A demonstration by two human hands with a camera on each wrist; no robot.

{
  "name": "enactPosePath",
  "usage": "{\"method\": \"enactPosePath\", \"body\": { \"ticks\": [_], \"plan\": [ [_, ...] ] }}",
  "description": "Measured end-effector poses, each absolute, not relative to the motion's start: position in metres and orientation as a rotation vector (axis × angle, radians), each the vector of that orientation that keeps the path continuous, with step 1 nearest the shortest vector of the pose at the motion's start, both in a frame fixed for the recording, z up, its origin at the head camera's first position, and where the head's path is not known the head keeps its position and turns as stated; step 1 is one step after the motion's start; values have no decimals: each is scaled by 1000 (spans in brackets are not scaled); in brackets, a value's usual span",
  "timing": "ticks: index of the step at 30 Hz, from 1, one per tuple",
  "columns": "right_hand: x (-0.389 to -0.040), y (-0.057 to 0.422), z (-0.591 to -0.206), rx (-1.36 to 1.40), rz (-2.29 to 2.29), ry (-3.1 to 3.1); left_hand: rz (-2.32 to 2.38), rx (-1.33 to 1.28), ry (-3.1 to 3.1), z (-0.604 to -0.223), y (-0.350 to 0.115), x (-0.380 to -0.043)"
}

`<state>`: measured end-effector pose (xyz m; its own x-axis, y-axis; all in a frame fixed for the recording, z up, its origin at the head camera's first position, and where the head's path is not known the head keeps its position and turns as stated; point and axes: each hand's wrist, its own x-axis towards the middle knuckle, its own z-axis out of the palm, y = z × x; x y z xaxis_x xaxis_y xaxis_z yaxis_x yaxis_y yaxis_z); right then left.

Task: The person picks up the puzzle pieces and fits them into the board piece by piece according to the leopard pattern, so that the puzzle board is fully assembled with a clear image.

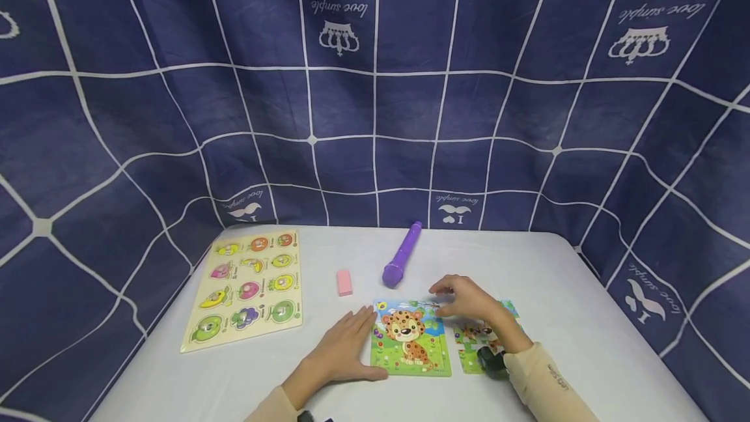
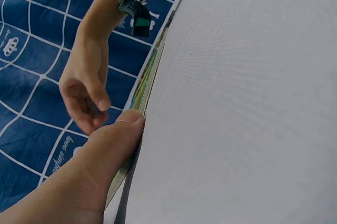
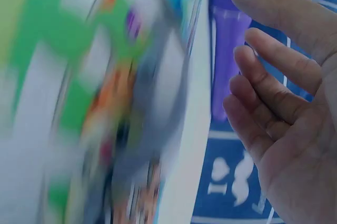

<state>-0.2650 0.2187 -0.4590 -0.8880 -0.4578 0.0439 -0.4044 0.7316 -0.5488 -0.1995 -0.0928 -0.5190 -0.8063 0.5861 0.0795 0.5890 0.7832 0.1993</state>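
Note:
A square picture puzzle (image 1: 404, 363) with a spotted leopard cub lies flat on the white table. My left hand (image 1: 344, 348) rests along its left side with fingers extended, and in the left wrist view the thumb (image 2: 118, 137) touches its edge. Above the puzzle's upper right corner hovers my right hand (image 1: 465, 298), its fingers loosely bent. Nothing shows between those fingers in the right wrist view, where the hand (image 3: 295, 103) is apart from the table. Under the right forearm lie puzzle pieces (image 1: 469, 360) with similar artwork and gaps between them, partly hidden.
A purple toy microphone (image 1: 404, 256) lies behind the puzzle. To its left is a small pink block (image 1: 344, 283). A wooden fruit peg board (image 1: 234, 295) occupies the table's left side. Blue gridded cloth (image 1: 410, 103) hangs behind the white table (image 1: 586, 331).

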Motion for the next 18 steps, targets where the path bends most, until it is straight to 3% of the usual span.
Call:
{"method": "enactPosePath", "body": {
  "ticks": [8, 18],
  "plan": [
    [-265, 270, -455, -537, -802, 2847, -335, -972, -2957, -521, -93, -201],
    [-261, 303, -457, -512, -776, 2839, -338, -974, -2964, -522, -94, -201]
  ]
}}
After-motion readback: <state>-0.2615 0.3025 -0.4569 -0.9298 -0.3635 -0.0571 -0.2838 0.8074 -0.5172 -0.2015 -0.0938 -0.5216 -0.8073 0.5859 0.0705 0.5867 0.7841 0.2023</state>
